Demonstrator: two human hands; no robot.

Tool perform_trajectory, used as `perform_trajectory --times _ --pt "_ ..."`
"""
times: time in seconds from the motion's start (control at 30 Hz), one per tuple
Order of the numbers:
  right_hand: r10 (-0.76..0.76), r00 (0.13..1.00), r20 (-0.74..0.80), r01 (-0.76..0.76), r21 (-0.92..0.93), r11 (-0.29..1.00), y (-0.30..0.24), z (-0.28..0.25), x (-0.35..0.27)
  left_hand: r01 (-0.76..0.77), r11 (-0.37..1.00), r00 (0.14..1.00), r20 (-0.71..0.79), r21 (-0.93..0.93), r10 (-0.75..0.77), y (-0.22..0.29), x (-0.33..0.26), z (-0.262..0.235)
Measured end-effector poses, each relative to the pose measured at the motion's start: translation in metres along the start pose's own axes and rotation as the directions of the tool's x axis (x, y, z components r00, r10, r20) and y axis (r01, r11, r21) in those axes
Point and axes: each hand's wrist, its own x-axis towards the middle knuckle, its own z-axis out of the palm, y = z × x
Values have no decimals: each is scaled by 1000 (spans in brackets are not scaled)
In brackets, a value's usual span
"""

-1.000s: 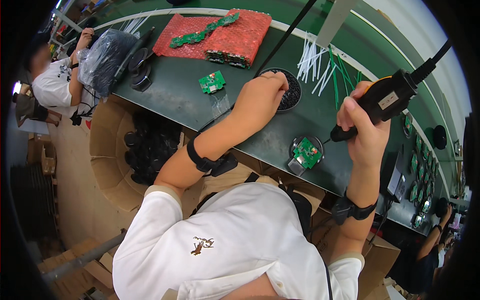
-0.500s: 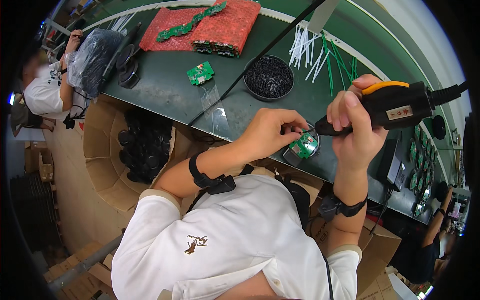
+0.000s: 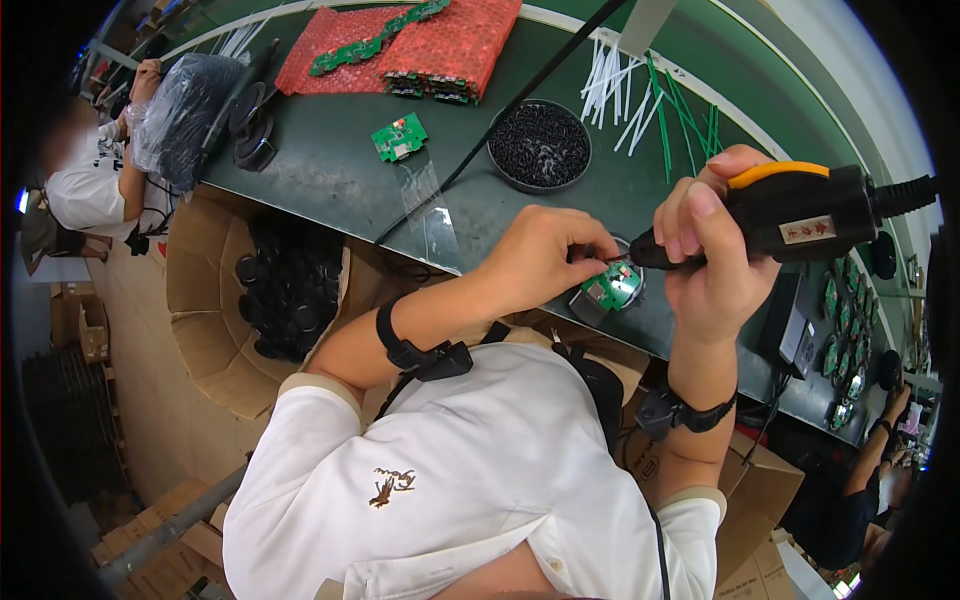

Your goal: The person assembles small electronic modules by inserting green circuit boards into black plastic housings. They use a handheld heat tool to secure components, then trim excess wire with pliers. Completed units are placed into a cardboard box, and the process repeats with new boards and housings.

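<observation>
A black electric screwdriver with an orange lever is gripped in my right hand, fingers wrapped round its body. Its tip points left, over a round green circuit board seated in a small round housing at the bench's near edge. My left hand is closed in a pinch beside the tip, just above the board. Whatever sits between those fingertips is too small to make out. Beyond the hands stands a round bowl filled with small black screws.
A loose green board lies left of the bowl. Red bubble wrap holds stacked boards behind. White and green strips lie at the back. A carton of black round parts stands left. A black cable crosses the bench.
The left fingertips have shifted slightly at the screwdriver's tip. The right hand keeps its grip on the screwdriver, nearly unmoved, and the view has tilted a little.
</observation>
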Motion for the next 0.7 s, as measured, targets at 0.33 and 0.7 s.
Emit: perform_trajectory --times 0.33,0.7 --pt "-11 1000 18 11 -19 1000 1 -5 -2 -66 997 998 -21 32 66 0 1 3" --pt "-72 997 -5 71 -132 989 12 -5 -3 -120 983 990 -57 139 129 -4 3 11"
